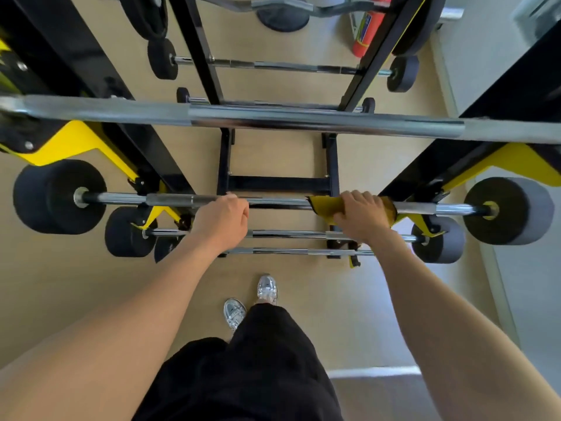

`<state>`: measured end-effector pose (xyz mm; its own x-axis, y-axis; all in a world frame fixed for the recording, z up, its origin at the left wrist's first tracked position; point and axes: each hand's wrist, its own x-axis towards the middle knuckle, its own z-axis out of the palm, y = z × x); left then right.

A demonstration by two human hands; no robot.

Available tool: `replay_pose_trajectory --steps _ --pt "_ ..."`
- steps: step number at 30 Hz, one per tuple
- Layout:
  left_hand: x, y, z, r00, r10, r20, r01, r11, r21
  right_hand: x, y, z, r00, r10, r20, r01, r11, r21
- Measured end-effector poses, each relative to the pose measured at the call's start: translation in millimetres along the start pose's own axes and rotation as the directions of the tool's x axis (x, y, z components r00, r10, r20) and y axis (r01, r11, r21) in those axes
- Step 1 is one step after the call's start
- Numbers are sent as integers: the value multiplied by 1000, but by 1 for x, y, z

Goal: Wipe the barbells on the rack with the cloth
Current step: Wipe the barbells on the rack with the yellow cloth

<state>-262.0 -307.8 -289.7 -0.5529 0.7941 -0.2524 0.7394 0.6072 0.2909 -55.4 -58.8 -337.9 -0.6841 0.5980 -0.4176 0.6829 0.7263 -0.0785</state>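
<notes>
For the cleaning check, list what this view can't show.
1. Head view: the barbell stretch under the cloth and right hand is covered, so whether it is clean cannot be told.
2. Fingertips of the left hand: curled out of sight round the barbell.
3. Top bar: both ends cut off by the frame edges.
4. Extinguisher: label blurred, body partly behind a rack post.

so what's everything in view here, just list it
held barbell: one, chrome with black end weights, mid rack
other barbells: at least five, chrome, above and below it
cloth: one, yellow, wrapped on the held barbell
rack: one, black and yellow, centre
fire extinguisher: one, red, top right
shoes: two, silver, on tan floor
hands: two, left hand grips the held barbell, right hand grips the cloth round it
</notes>
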Motion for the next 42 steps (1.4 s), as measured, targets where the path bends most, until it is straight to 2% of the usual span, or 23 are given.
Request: replay_pose_trajectory --steps 6,9,12,14,17,20,22,23,27,30,35,37,40,42 --pt "3 -14 -8 999 -20 -27 20 1000 15 20 -184 23 960 -278 -20 277 959 -59" --pt "0 -32 -18 998 -38 -54 41 997 62 32 -225 22 935 -353 -24 350 932 -92" --pt "-1 -47 -25 998 -30 -64 34 998 62 30 -188 19 935 -349 -68 349 937 -8" --pt "0 -52 -26 997 -18 -75 23 998 58 19 -136 20 959 -264 -106 269 963 34" --pt "0 -50 -23 998 -25 -64 26 999 19 1 -48 23 971 -146 -187 140 989 -49" --pt "-4 -50 -16 999 -43 6 43 999 -10 5 -26 25 983 16 -182 -26 998 -54" --pt "-8 -55 -13 999 -16 51 17 1000 -10 12 -57 24 972 156 -175 -170 983 -69" --pt "-10 -59 -13 998 -4 67 4 1000 -11 14 -78 25 971 168 -170 -184 980 -81" --pt "-23 -84 -24 998 37 45 -35 999 -27 14 -185 32 989 -62 -135 47 993 -108" --pt "-40 -119 -36 999 25 -35 -24 1000 13 19 -283 33 964 -248 -94 235 963 -132" --pt "-68 -194 -61 992 -9 -129 26 991 131 34 -418 21 915 -403 11 403 911 -88" --pt "-76 -221 -69 988 -25 -153 48 987 151 35 -440 19 933 -358 -30 355 932 -69" --pt "-82 -251 -74 979 -49 -196 85 980 180 28 -427 31 942 -311 -125 308 951 -41" --pt "-82 -264 -76 970 -98 -224 139 974 176 19 -412 37 967 -235 -95 234 972 -23"
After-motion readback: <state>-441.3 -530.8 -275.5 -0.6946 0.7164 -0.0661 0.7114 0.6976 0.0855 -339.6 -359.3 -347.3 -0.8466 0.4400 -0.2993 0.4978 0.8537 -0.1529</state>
